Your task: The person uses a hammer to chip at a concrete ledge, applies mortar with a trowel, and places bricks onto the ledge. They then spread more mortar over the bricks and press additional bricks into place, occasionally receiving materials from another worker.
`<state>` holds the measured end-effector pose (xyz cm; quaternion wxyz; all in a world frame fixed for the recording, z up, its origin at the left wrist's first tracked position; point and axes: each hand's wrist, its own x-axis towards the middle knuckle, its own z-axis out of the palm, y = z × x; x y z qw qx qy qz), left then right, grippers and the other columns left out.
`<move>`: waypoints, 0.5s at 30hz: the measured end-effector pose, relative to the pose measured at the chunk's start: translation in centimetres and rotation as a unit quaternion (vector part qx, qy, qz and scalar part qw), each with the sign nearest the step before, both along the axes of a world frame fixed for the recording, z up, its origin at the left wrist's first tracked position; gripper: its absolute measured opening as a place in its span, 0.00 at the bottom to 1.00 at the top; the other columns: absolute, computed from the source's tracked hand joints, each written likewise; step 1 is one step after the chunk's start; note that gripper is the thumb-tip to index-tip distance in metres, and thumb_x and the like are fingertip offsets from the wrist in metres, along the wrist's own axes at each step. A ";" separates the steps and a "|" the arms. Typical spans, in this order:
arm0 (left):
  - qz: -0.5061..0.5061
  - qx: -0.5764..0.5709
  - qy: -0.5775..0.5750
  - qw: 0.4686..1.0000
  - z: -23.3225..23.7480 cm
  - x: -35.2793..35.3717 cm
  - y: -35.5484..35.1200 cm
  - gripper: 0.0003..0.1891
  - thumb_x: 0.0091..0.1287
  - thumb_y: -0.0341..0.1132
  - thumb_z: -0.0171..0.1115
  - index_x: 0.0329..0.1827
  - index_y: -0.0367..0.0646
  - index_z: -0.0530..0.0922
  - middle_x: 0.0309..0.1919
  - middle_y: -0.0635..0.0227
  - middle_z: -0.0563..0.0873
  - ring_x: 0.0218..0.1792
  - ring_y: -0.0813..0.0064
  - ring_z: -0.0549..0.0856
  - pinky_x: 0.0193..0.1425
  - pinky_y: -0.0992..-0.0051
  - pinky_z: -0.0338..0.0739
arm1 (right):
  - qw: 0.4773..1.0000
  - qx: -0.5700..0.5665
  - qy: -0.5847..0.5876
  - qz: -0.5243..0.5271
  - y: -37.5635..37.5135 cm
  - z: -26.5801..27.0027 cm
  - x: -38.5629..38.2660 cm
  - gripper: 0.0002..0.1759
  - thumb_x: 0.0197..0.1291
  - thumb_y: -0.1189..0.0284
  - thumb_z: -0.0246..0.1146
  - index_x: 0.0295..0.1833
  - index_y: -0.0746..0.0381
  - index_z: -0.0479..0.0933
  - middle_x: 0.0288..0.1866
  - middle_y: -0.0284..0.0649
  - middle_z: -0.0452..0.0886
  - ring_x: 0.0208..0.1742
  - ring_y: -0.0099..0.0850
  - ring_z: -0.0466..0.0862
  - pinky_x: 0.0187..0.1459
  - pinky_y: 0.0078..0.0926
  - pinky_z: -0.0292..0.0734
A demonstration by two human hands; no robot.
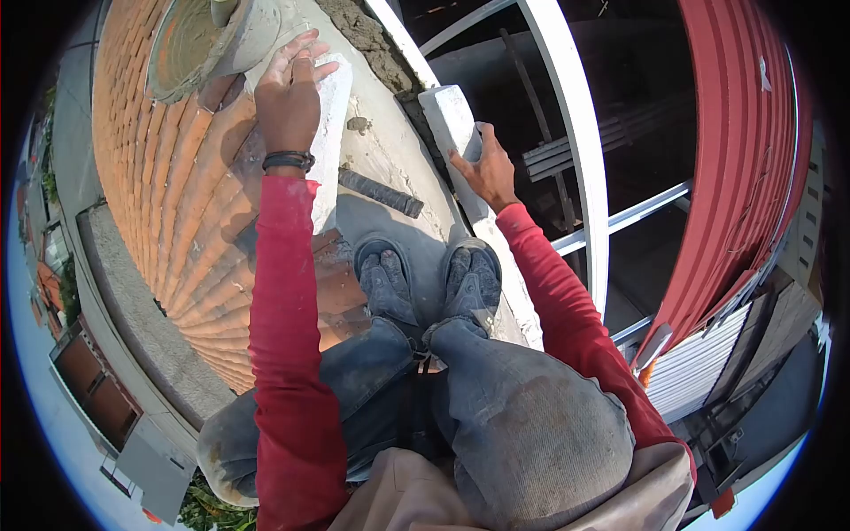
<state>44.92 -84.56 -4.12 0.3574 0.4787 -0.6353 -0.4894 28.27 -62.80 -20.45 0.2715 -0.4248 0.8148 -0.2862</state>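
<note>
My left hand (290, 102) reaches forward beside a mortar-coated bucket (243, 44), its fingers spread over the top of a white block edge (332, 115). Whether it presses on that edge or hovers just above is hard to tell. On the right, my right hand (486, 171) has its thumb and fingers around the side of a long white block (450, 119) that lies along the wall's edge. Between my hands a dark, ribbed bar-like piece (381, 192) rests on the grey ledge (363, 150), just ahead of my sandalled feet.
Orange roof tiles (190, 203) slope away at the left. To the right, a white metal frame (575, 106) spans a dark opening with stacked metal lengths (584, 149) below. Beyond it is a red corrugated roof (739, 133). Rough mortar (372, 40) lines the wall ahead.
</note>
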 end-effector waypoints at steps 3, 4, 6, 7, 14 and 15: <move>0.036 0.055 -0.009 0.998 0.3 1.4 -0.1 0.18 0.77 0.37 0.51 0.63 0.36 0.76 0.50 0.58 0.88 0.44 0.70 0.90 0.46 0.78 0.79 | 0.997 0.058 0.022 0.042 0.7 -1.2 2.5 0.39 0.57 0.51 0.69 0.66 0.61 0.64 0.51 0.53 0.78 0.53 0.53 0.82 0.44 0.51 0.82; 0.037 0.054 -0.021 0.998 0.3 1.7 -0.2 0.18 0.77 0.37 0.51 0.63 0.36 0.75 0.50 0.58 0.88 0.44 0.70 0.90 0.46 0.78 0.80 | 0.996 0.061 0.050 0.046 0.7 -1.5 3.2 0.39 0.57 0.51 0.68 0.66 0.62 0.64 0.53 0.54 0.77 0.54 0.52 0.82 0.44 0.50 0.83; 0.034 0.055 -0.031 0.997 0.0 1.8 -0.1 0.18 0.77 0.37 0.52 0.64 0.36 0.74 0.49 0.59 0.88 0.44 0.71 0.90 0.45 0.78 0.80 | 0.993 0.068 0.080 0.045 0.7 -1.8 3.8 0.40 0.58 0.50 0.68 0.66 0.63 0.64 0.55 0.54 0.76 0.56 0.51 0.81 0.44 0.50 0.84; 0.031 0.060 -0.034 0.997 -0.1 1.9 0.1 0.18 0.77 0.37 0.52 0.63 0.36 0.74 0.49 0.59 0.88 0.43 0.71 0.90 0.44 0.78 0.80 | 0.995 0.074 0.064 0.035 0.5 -1.7 3.7 0.40 0.58 0.49 0.68 0.66 0.63 0.64 0.55 0.54 0.76 0.56 0.51 0.81 0.45 0.51 0.83; 0.020 0.101 -0.041 0.994 -1.1 1.8 0.8 0.21 0.77 0.41 0.53 0.66 0.37 0.73 0.52 0.59 0.86 0.47 0.69 0.89 0.48 0.75 0.80 | 0.995 0.089 0.026 0.044 0.2 -1.6 3.1 0.40 0.57 0.49 0.69 0.65 0.64 0.64 0.56 0.54 0.76 0.55 0.53 0.82 0.48 0.50 0.82; 0.019 0.100 -0.044 0.994 -1.0 1.6 0.8 0.21 0.77 0.41 0.53 0.66 0.37 0.73 0.52 0.59 0.86 0.47 0.69 0.89 0.48 0.75 0.80 | 0.995 0.088 0.024 0.043 0.0 -1.5 3.0 0.40 0.57 0.49 0.69 0.65 0.64 0.64 0.56 0.54 0.76 0.55 0.53 0.82 0.48 0.50 0.82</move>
